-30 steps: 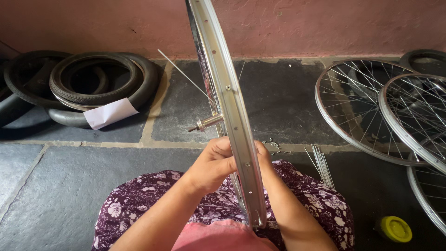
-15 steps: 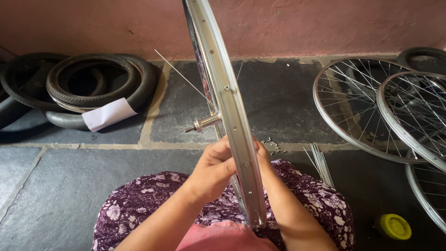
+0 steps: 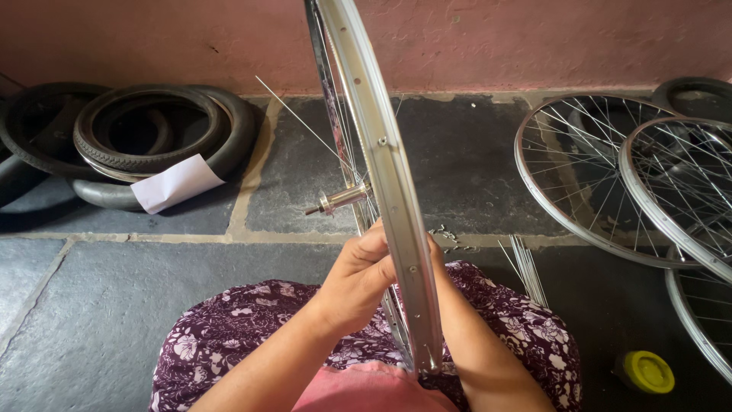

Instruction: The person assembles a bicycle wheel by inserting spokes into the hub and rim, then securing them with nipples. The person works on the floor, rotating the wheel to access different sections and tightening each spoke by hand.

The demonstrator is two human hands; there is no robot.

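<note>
1. Over the person's lap, a silver bicycle rim stands upright, edge-on to the head camera, its lower end resting on the purple flowered cloth across the knees.
2. Left of the rim, the hub axle sticks out sideways; thin spokes run from the hub area up toward the rim.
3. Left hand sits just left of the rim, fingers curled narrow and pinched at the spokes beside the rim's inner face. What exactly it pinches is too small to tell.
4. Right hand is behind the rim, mostly hidden; only the forearm and a bit of the knuckles show. Cannot tell if it is curled tight or wide, or what it holds.
5. Far left of the rim, black tyres lie stacked on the stone floor against the pink wall, with a white paper slip on them.
6. Right of the rim, spoked wheels lie flat and overlapping on the floor.
7. Just right of the rim, near the knee, a bundle of loose spokes and a small pile of metal bits lie on the floor.
8. Lower right of the rim, a yellow lid sits on the floor.
</note>
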